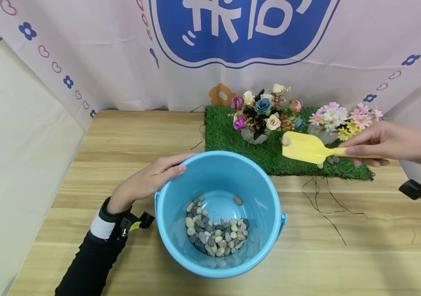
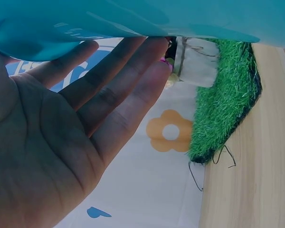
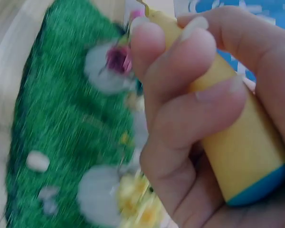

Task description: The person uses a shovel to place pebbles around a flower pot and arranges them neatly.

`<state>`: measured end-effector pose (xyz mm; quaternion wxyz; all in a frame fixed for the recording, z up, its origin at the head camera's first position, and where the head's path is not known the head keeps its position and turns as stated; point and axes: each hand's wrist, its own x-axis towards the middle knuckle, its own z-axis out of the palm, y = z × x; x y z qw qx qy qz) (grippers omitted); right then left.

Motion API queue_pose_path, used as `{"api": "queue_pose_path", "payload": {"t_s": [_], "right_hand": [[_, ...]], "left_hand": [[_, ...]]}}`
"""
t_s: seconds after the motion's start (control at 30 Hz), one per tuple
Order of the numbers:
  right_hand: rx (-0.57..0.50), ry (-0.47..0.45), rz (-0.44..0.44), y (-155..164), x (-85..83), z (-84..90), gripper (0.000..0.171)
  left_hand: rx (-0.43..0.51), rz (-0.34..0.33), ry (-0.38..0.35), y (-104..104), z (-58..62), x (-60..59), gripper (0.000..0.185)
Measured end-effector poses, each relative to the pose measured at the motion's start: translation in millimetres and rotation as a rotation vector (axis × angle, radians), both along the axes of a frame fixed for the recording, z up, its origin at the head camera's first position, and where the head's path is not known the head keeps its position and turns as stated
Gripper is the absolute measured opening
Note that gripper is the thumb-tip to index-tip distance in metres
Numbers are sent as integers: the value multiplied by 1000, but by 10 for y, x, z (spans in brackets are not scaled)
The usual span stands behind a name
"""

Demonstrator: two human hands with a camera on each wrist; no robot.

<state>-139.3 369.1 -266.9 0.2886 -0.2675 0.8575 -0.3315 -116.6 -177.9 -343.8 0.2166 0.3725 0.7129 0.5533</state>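
A blue bucket (image 1: 217, 269) stands on the wooden table, with grey and white pebbles (image 1: 217, 238) lying at its bottom. My left hand (image 1: 147, 181) holds its rim at the upper left, thumb over the edge; in the left wrist view the fingers (image 2: 128, 114) lie along the outer wall. To the right, above the grass mat, my right hand (image 1: 384, 144) grips a yellow toy shovel (image 1: 304, 148) by its handle. One light pebble (image 1: 286, 141) sits at the tip of the blade. The right wrist view shows fingers curled round the handle (image 3: 247, 147).
A green artificial grass mat (image 1: 221, 131) lies along the back, bearing two pots of flowers, roses (image 1: 262, 109) and daisies (image 1: 343, 117). A few stones (image 1: 332, 159) rest near its front edge. Dark loose threads (image 1: 321, 209) trail onto the table. A printed cloth (image 1: 121, 61) hangs behind.
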Motion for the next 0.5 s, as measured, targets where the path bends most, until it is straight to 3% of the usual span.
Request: {"api": "queue_pose_path", "payload": {"t_s": [0.2,0.5], "right_hand": [[0,-25,-140,382,73,-286,26],[50,-60,-244,667,116,-617,28]], "left_hand": [[-1,2,2,0,18,5,48],[-31,24,-1,-6,17,5,47]]}}
